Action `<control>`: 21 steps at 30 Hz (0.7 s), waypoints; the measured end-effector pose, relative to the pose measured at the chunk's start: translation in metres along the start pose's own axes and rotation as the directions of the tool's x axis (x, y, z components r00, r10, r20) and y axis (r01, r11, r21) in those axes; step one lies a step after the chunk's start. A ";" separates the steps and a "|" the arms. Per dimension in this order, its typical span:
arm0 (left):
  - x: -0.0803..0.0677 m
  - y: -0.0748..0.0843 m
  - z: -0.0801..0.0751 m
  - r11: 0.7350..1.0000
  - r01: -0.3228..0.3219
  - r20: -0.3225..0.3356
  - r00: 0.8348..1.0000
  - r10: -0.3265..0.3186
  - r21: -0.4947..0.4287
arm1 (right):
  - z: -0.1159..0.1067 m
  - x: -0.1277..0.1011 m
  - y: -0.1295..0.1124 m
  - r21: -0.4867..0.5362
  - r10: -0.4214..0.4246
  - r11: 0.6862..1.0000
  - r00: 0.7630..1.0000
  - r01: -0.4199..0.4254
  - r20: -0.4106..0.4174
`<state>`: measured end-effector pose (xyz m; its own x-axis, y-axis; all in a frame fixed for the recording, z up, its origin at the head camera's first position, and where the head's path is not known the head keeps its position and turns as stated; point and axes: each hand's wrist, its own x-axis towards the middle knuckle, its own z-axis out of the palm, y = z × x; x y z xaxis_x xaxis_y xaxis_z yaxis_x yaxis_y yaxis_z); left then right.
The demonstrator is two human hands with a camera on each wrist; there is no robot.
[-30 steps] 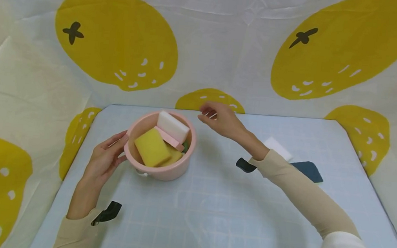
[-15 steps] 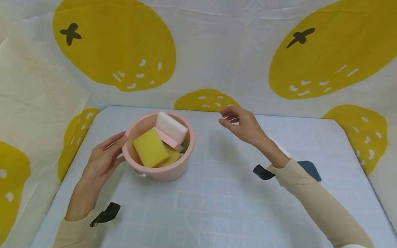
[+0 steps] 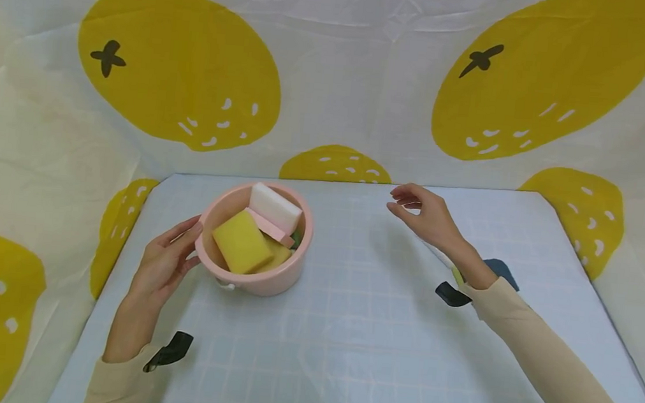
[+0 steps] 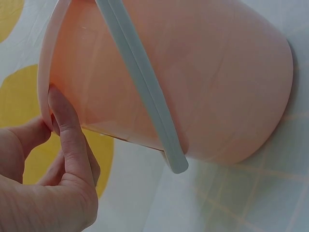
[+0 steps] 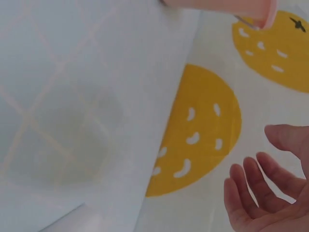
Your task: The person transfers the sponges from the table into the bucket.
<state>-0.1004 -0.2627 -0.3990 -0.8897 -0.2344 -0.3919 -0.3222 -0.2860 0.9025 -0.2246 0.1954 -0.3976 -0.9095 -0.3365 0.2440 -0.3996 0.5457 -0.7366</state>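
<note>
A pink plastic bucket (image 3: 269, 280) stands on the pale blue gridded mat (image 3: 344, 344) at the left back. Inside it lie a yellow sponge (image 3: 241, 242), a white sponge (image 3: 276, 207) and a thin pink piece (image 3: 271, 228). My left hand (image 3: 164, 261) rests against the bucket's left rim, fingers fairly straight; the left wrist view shows the fingers (image 4: 67, 130) touching the pink wall (image 4: 193, 72) under the rim, beside its pale handle (image 4: 140, 82). My right hand (image 3: 422, 213) hovers over the mat to the right of the bucket, fingers loosely bent and holding nothing (image 5: 270, 193).
A dark blue flat piece (image 3: 502, 271) lies on the mat behind my right forearm, partly hidden. A white cloth with big yellow fruit prints (image 3: 179, 61) walls in the mat at back and sides. The mat's near half holds nothing.
My right hand has drawn away from the bucket's rim to the right, and it holds nothing. The left hand stays at the bucket. A white piece by the right forearm is now hidden.
</note>
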 end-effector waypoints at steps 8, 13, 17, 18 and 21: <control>-0.001 0.000 0.000 1.000 0.003 -0.004 1.000 -0.003 0.009 | -0.014 -0.019 0.025 -0.055 0.071 0.996 0.997 -0.072 -0.023; -0.001 0.000 -0.001 1.000 0.004 -0.001 1.000 -0.004 0.005 | -0.023 -0.026 0.038 -0.092 0.135 0.986 0.991 -0.136 -0.010; -0.001 0.001 0.000 1.000 0.008 0.004 1.000 -0.008 0.010 | -0.029 -0.032 0.052 -0.120 0.183 0.976 0.983 -0.181 0.005; -0.001 0.001 0.000 1.000 0.010 0.003 1.000 -0.010 0.013 | -0.031 -0.034 0.056 -0.124 0.195 0.973 0.981 -0.192 0.009; -0.001 0.001 0.000 1.000 0.010 0.004 1.000 -0.010 0.023 | -0.036 -0.038 0.064 -0.144 0.239 0.962 0.971 -0.234 0.019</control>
<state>-0.0997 -0.2627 -0.3974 -0.8877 -0.2274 -0.4003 -0.3385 -0.2670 0.9023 -0.2200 0.2705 -0.4311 -0.9762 -0.2111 0.0491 -0.1882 0.7137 -0.6746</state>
